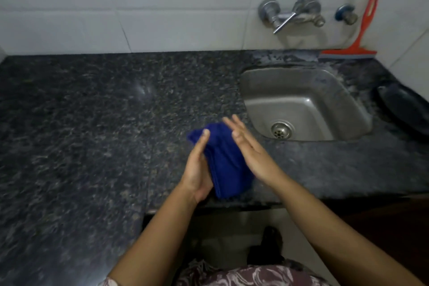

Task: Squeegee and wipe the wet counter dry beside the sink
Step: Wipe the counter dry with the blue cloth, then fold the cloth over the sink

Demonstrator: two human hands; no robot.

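Note:
A folded dark blue cloth [224, 165] is held above the front edge of the dark granite counter [92, 111], just left of the steel sink [301, 104]. My left hand [197, 169] grips the cloth from its left side, thumb on top. My right hand [250, 148] lies flat against the cloth's right side with its fingers straight and apart. A red squeegee [357, 39] leans on the tiled wall behind the sink, its blade on the counter.
A wall tap [299, 11] with a long spout hangs over the sink. A dark plate-like object [404, 107] lies on the counter right of the sink. The counter's front edge steps back below my hands, with floor beneath.

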